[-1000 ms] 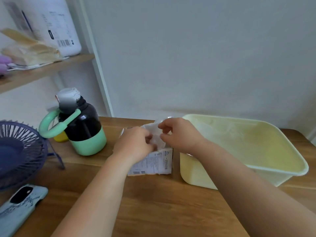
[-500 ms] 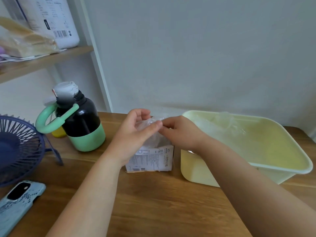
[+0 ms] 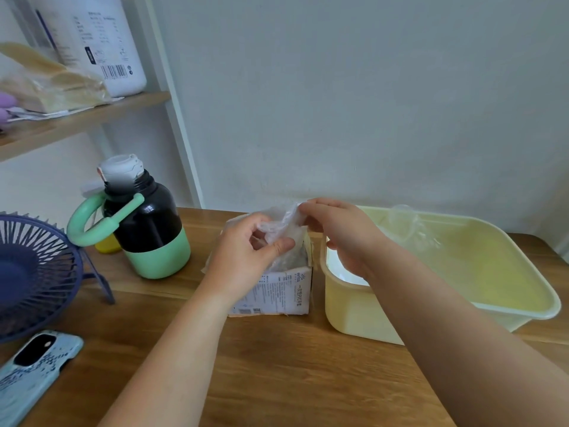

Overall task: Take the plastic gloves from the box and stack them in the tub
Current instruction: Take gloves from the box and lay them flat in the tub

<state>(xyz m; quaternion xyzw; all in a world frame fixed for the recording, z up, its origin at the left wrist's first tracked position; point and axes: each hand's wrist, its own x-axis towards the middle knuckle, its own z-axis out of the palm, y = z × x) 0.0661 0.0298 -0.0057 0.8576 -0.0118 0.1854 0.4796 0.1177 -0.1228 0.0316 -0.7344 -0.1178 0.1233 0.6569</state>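
Observation:
A small white printed glove box (image 3: 283,295) stands on the wooden table, just left of a pale yellow tub (image 3: 520,306). A crumpled clear plastic glove (image 3: 281,226) rises out of the box. My left hand (image 3: 246,260) pinches its lower part between thumb and fingers. My right hand (image 3: 341,232) pinches its upper edge, above the gap between box and tub. Several clear gloves (image 3: 412,229) lie inside the tub near its back left corner.
A black and green bottle (image 3: 144,223) with a loop handle stands left of the box. Further left sit a blue desk fan (image 3: 34,272) and a phone (image 3: 34,374) in a light blue case. A shelf (image 3: 77,121) holds a white container and bags.
Both hands have lifted the glove higher out of the box. My right hand has moved up and right with its top edge, while my left hand now pinches the glove lower down.

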